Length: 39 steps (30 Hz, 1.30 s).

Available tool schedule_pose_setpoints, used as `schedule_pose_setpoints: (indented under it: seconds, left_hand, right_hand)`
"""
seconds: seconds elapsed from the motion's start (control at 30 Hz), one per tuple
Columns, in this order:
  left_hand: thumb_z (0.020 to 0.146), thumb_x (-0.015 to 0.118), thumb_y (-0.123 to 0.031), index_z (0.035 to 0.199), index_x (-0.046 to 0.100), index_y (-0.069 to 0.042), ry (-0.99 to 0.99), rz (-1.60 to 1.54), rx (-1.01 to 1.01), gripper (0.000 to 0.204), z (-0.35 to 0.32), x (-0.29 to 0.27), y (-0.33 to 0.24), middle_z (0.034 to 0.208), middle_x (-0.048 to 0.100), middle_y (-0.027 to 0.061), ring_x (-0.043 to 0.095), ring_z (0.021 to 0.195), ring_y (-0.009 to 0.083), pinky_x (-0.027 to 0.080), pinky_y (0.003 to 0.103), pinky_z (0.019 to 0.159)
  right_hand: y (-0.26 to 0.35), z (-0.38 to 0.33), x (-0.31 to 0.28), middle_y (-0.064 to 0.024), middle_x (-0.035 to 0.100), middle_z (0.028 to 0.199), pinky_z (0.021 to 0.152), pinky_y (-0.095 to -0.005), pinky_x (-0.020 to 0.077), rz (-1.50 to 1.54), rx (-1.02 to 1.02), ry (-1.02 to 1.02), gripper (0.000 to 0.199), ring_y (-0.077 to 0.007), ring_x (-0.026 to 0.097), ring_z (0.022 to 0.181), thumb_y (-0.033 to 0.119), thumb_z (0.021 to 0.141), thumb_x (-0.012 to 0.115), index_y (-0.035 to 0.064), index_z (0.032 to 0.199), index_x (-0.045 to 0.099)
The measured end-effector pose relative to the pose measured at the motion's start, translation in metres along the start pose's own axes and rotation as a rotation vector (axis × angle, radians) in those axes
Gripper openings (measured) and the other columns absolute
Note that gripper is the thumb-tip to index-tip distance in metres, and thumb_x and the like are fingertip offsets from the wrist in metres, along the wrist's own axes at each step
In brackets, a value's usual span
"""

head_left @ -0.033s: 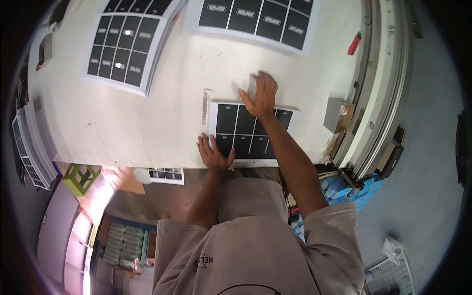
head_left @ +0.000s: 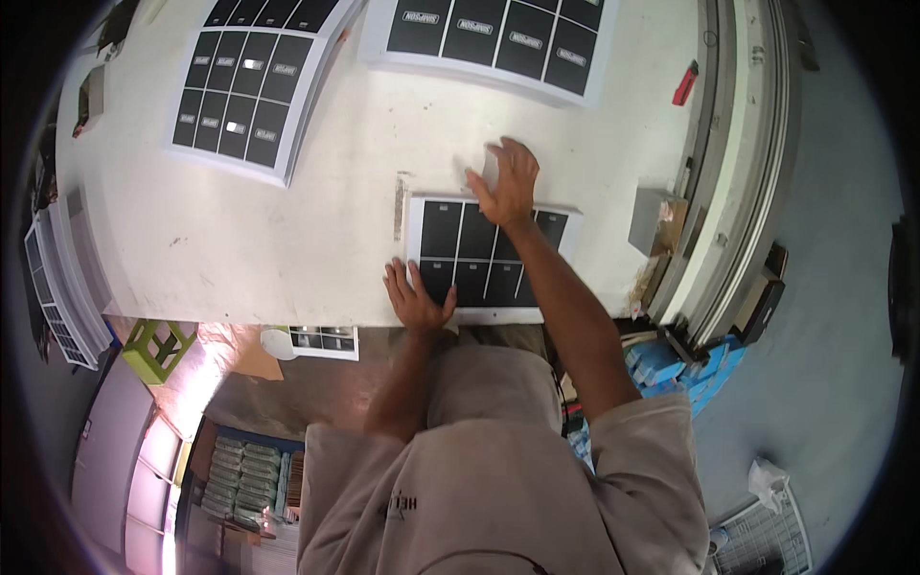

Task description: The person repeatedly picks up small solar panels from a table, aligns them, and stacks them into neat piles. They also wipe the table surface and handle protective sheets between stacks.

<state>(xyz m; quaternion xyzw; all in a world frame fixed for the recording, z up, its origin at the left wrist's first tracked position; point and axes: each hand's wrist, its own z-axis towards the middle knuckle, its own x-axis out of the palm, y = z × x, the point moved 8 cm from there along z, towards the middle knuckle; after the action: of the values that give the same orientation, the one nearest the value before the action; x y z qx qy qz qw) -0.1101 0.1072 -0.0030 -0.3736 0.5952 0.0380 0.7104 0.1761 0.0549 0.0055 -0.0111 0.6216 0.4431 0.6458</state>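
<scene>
At the near edge of the table (head_left: 287,240), right of its middle, lies a stack of printed sheets (head_left: 476,251), black panels with white margins, squared to that edge. The left hand (head_left: 418,302) lies spread at the stack's left side near its front corner, thumb reaching over the printed face, grasping nothing. The right hand (head_left: 510,192) is above the far side, loosely curled with thumb apart and no object visible in it; whether its palm touches the sheets I cannot tell. The stack looks like thin card or paper: fairly weighty and firm as a block, yet each sheet should bend easily, slide on its neighbours and crease at the corners. The white margins at the two short ends seem the best hold, keeping fingers off the dark print, which may mark. Toward the table's right edge stands a small grey box (head_left: 656,220), its inside not clear. Below the near edge, to the person's left, a blue-rimmed crate (head_left: 259,439) holds rows of wrapped packets (head_left: 244,470); fisheye blur and shade hide what they contain. At lower right, a white plastic bag (head_left: 767,479) sits against a pale gridded basket (head_left: 767,532).
</scene>
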Motion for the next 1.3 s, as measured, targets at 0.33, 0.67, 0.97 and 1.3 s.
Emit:
schedule_pose_setpoints:
  seconds: [0.33, 0.67, 0.97, 1.3]
  left_hand:
    - [0.083, 0.065, -0.054, 0.146, 0.039, 0.005, 0.004, 0.036, -0.002, 0.09, -0.002, 0.007, 0.002, 0.148, 0.036, 0.0343, 0.033, 0.138, 0.0548, 0.03, 0.064, 0.111]
    - [0.088, 0.061, -0.052, 0.149, 0.032, 0.007, 0.023, 0.092, 0.034, 0.09, 0.002, 0.009, -0.008, 0.149, 0.034, 0.0357, 0.031, 0.138, 0.0554, 0.028, 0.063, 0.112]
    - [0.098, 0.051, -0.045, 0.151, 0.023, 0.011, 0.287, 0.486, -0.24, 0.081, 0.015, 0.016, -0.041, 0.154, 0.009, 0.0447, 0.002, 0.145, 0.0593, 0.0, 0.07, 0.114]
    - [0.099, 0.041, -0.055, 0.156, 0.017, 0.003, 0.042, 0.286, -0.355, 0.085, 0.058, 0.083, -0.099, 0.159, 0.003, 0.0371, -0.002, 0.15, 0.0501, -0.001, 0.065, 0.117]
  right_hand:
    - [-0.044, -0.027, -0.02, -0.0253, 0.045, 0.142, 0.111, -0.0688, 0.02, -0.236, 0.104, 0.087, 0.058, -0.0432, 0.036, 0.138, 0.041, 0.091, 0.062, 0.0046, 0.135, 0.05]
    - [-0.028, -0.169, -0.056, -0.0301, 0.031, 0.155, 0.111, -0.0733, 0.0155, -0.316, 0.203, 0.329, 0.071, -0.0492, 0.026, 0.145, 0.048, 0.095, 0.053, 0.0045, 0.15, 0.041]
    - [-0.032, -0.188, -0.051, -0.0264, 0.029, 0.158, 0.115, -0.0691, 0.0137, -0.2, 0.221, 0.224, 0.067, -0.0452, 0.023, 0.147, 0.045, 0.095, 0.053, 0.007, 0.15, 0.042]
    - [-0.04, -0.203, -0.055, -0.0212, 0.032, 0.158, 0.115, -0.0668, 0.0145, -0.078, 0.27, 0.212, 0.059, -0.0416, 0.026, 0.148, 0.034, 0.094, 0.053, 0.0082, 0.147, 0.047]
